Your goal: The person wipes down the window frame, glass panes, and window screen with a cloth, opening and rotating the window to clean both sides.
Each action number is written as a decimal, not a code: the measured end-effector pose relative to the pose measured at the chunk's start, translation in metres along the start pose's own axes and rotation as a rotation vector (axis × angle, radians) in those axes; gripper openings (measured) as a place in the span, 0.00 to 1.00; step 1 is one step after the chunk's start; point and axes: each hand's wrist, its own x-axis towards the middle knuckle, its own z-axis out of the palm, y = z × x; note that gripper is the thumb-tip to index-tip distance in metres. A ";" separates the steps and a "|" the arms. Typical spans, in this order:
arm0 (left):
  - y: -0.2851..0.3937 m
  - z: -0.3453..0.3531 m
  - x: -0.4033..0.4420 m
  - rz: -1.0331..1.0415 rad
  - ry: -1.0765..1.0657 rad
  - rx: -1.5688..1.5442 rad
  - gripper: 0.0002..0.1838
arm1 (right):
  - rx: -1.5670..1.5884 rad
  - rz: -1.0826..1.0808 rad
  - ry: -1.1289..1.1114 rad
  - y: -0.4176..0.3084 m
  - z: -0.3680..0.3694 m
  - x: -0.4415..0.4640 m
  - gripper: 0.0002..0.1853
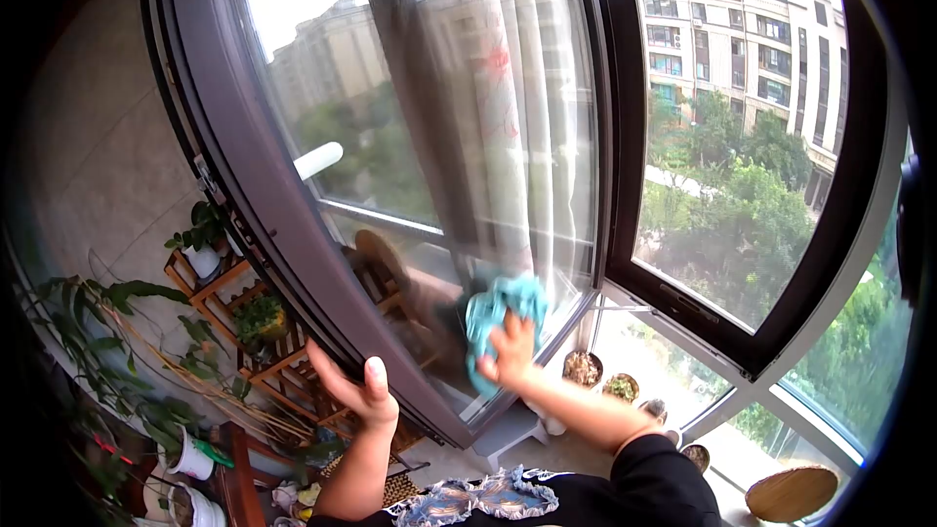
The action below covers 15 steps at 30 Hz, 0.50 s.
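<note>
A crumpled teal cloth [503, 307] is pressed against the lower part of the glass pane [390, 137] in a dark-framed window sash. My right hand [509, 346] grips this cloth, its arm reaching across from the right. Near the outer edge of the sash frame [264, 185], low on the left, is my left hand [356, 390]. Its thumb points up, apart from the stretched fingers, and nothing is in it. Whether those fingers touch the frame I cannot tell. A white handle [319, 160] sticks out at the sash's left side.
At left, a wooden plant stand [210, 307] holds potted plants, with long leafy stems [127, 332] beside it. A second dark-framed window [752, 342] stands at right. Several small pots [583, 368] sit below it, near a round wooden top [792, 493]. Curtains show in the pane.
</note>
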 end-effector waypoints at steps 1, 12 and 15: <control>0.001 0.000 0.001 -0.005 -0.014 0.006 0.42 | 0.037 0.018 -0.057 -0.003 0.019 -0.050 0.27; -0.010 -0.004 0.008 -0.035 -0.006 0.003 0.45 | 0.065 0.400 0.196 0.072 0.029 -0.080 0.40; -0.006 -0.006 0.009 -0.053 -0.018 0.033 0.47 | -0.004 0.553 0.315 0.139 0.033 -0.057 0.37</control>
